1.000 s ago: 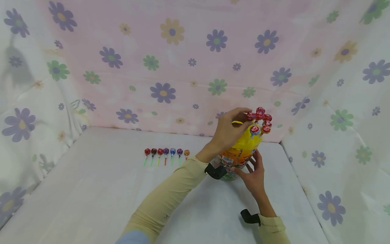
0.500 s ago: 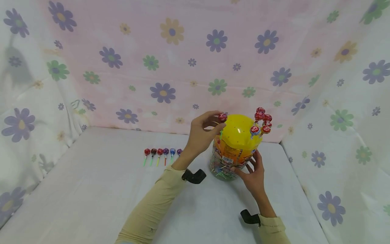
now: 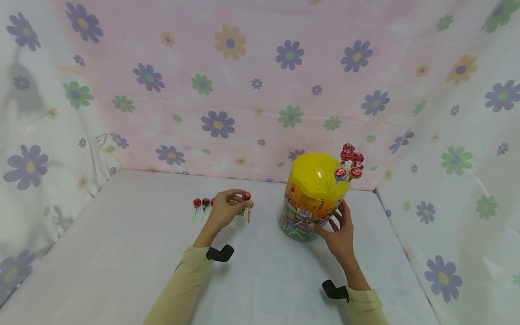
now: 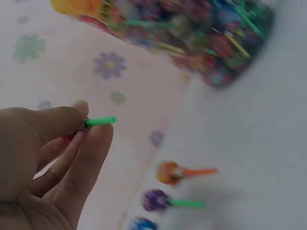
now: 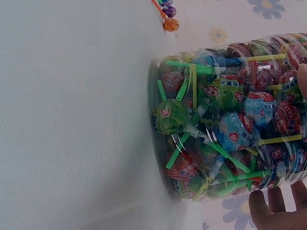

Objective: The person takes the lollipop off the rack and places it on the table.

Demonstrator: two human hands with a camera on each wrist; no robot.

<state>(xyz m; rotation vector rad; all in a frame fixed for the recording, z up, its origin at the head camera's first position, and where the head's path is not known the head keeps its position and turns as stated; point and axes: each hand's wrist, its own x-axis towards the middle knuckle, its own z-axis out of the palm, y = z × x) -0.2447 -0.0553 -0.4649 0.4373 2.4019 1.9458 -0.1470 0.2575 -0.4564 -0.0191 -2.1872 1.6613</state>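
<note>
My left hand point(image 3: 224, 210) pinches a red-wrapped lollipop point(image 3: 246, 196) between thumb and fingers, over the row of lollipops on the table. In the left wrist view its green stick point(image 4: 100, 121) pokes out past the fingertips. An orange lollipop point(image 4: 169, 172) and a purple lollipop point(image 4: 156, 200) lie below it. My right hand point(image 3: 340, 237) grips the lower right side of a clear jar point(image 5: 216, 120) packed with lollipops. The jar has a yellow lid point(image 3: 314, 174) dotted with small holes. Several red lollipops point(image 3: 347, 154) stand upright along the lid's right edge.
At the left end of the row lie a red lollipop point(image 3: 197, 202) and a dark lollipop point(image 3: 206, 202); my left hand hides others. White cloth covers the table point(image 3: 122, 253). A flowered curtain point(image 3: 252, 131) closes off the back and both sides.
My left hand has moved from the lid down and left to the row, bringing along the red lollipop it pulled from the lid. My right hand stays on the jar.
</note>
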